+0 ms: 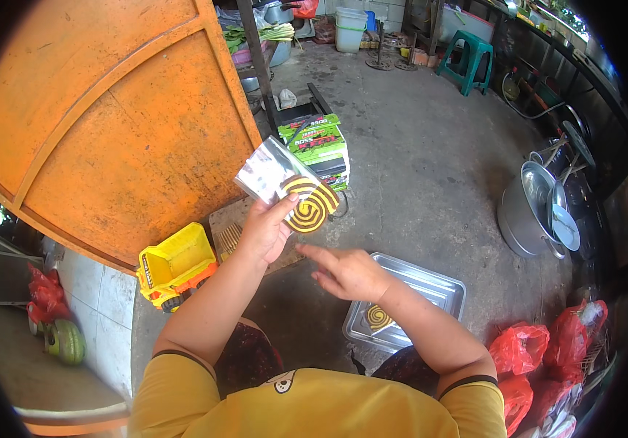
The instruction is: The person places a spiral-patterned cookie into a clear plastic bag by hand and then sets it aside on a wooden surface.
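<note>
My left hand (267, 234) grips a clear plastic bag (271, 171), thumb on its near face. At the bag's lower right is a flat yellow-and-brown spiral slice (311, 207), apparently cake, which seems to be inside. Just below and to the right is my right hand (355, 272), its index finger stretched toward the slice without touching it and nothing visible in its grasp. Beneath my right forearm, a rectangular metal tray (421, 269) rests on the floor. Another spiral slice (378, 316), with clear wrapping beside it, lies in the tray, partly hidden by the arm.
A wooden board (286, 263) with yellowish strips (230, 236) lies behind my left wrist. Left of it stands a yellow toy dump truck (180, 260), below an orange panel (144, 131). A green printed box (319, 145) stands ahead; a metal pot (519, 219) and red plastic bags (519, 347) are right.
</note>
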Action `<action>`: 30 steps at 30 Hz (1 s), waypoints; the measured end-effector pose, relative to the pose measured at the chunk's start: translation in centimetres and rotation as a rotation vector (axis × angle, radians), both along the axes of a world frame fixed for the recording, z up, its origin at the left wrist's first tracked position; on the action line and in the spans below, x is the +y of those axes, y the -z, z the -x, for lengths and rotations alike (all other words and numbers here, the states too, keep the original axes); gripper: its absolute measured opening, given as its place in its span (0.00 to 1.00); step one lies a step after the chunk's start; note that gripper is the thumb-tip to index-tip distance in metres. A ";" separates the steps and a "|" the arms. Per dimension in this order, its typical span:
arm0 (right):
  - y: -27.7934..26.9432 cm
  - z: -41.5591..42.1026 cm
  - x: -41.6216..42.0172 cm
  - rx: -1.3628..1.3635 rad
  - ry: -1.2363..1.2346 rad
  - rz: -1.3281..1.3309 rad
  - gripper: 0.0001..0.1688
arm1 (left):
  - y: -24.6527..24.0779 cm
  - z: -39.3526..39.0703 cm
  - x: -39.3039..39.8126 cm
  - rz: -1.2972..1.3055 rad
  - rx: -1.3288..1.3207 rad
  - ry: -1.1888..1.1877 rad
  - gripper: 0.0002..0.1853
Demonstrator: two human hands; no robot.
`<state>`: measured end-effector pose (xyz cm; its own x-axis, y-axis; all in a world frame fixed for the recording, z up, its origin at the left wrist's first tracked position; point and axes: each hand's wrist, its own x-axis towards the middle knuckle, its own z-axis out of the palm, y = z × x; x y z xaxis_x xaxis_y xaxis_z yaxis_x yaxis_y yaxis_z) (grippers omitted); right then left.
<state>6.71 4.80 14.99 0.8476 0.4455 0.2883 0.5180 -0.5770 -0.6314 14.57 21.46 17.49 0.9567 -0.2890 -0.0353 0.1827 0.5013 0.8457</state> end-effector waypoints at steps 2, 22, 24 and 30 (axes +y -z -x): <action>1.7 0.7 -0.3 -0.124 -0.178 0.020 0.19 | 0.0 -0.2 0.2 0.013 0.003 -0.006 0.22; 5.8 0.6 -1.0 -0.052 0.230 0.285 0.20 | 1.5 -1.4 1.2 0.067 0.117 0.025 0.21; 6.0 0.6 -1.0 -0.022 0.234 0.362 0.20 | 1.3 -0.8 0.7 0.067 0.134 0.039 0.21; 6.5 0.4 -1.2 -0.012 0.234 0.437 0.18 | 1.1 0.4 -0.4 0.070 0.133 0.152 0.22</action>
<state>6.33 3.64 8.50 0.9370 0.3255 0.1272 0.3491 -0.8882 -0.2988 14.21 21.10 16.36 0.8899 -0.4363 -0.1333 0.3688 0.5160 0.7731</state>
